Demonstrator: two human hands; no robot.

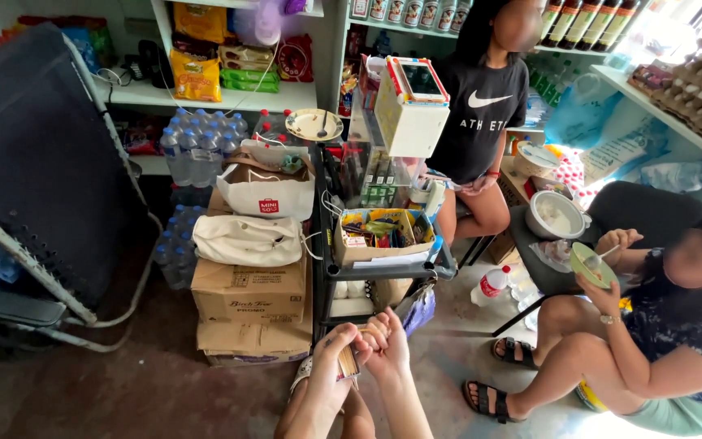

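Observation:
My left hand (328, 358) and my right hand (385, 340) meet low in the head view, above my knees. Between them is a small bundle of thin tan sticks (348, 361); the left fingers curl around it and the right fingertips pinch its top. Straight ahead stands a dark wire cart (323, 244) with an open box of small colourful packets (383, 232) on its middle shelf.
Stacked cardboard boxes (249, 305) with a cream bag (247, 240) sit left of the cart, beside packs of bottled water (201, 146). A folded cot (34, 171) leans at far left. A seated person (660, 325) eats from a green bowl (593, 264) at right; another person (481, 122) stands behind.

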